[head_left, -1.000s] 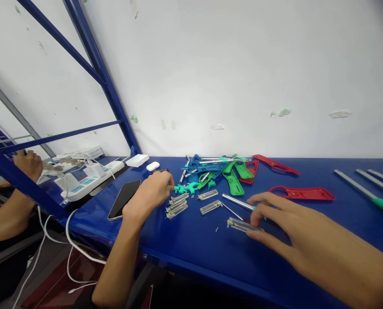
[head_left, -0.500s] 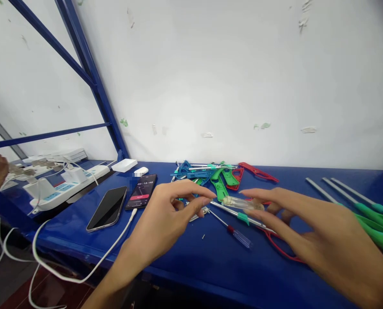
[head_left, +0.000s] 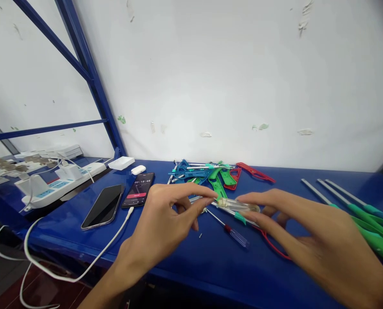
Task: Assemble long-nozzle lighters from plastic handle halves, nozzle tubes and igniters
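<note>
My right hand pinches a short, clear plastic tube between thumb and fingers, holding it roughly level. My left hand is closed in a pinch at the tube's left end; anything between the fingertips is too small to make out. Just below the tube, a silver rod with a green clip lies on the blue table. Nearer to me rests a screwdriver with a clear purplish handle and red collar. To its left lies a tiny screw-like piece.
Green, blue and red plastic parts are heaped near the wall. Green-handled rods lie at right. A dark phone, a phone showing a timer, a white cable and a power strip occupy the left.
The clear tube in my right hand has come nearer to my left fingertips. My left hand keeps its pinch. The whole view has shifted slightly.
</note>
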Action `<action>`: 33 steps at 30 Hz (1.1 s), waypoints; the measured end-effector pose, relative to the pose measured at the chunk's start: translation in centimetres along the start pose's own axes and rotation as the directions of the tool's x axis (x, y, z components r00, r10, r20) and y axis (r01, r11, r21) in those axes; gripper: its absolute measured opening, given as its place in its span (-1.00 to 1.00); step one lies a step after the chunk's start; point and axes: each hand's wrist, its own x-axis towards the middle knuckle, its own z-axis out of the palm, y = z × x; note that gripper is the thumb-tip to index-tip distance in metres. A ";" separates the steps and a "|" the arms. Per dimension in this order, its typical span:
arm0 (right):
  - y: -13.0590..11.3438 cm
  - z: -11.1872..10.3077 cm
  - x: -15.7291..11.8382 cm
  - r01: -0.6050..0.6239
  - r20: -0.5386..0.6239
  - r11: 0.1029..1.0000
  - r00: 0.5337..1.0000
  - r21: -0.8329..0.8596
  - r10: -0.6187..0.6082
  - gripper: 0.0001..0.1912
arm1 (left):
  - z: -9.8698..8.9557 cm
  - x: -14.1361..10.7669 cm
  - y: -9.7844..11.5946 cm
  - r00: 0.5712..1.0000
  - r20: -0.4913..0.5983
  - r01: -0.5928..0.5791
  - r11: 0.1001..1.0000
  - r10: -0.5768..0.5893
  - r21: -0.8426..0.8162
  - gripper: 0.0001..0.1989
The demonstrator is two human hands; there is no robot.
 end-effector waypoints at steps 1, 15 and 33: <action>0.1 0.0 0.0 -0.003 0.005 1.000 1.000 -0.002 0.003 -0.81 | 0.1 0.0 0.0 1.000 0.007 -0.006 1.000 0.005 0.009 -0.90; 0.4 0.1 0.0 -0.030 0.009 1.000 1.000 0.000 0.030 -0.82 | 0.2 0.4 0.1 0.961 0.111 0.260 0.962 -0.251 -0.076 -0.89; -0.9 0.1 0.1 0.024 -0.142 0.999 0.989 -0.024 -0.027 -0.86 | -0.6 0.8 -1.0 0.921 0.210 0.390 0.791 -0.329 -0.472 -0.77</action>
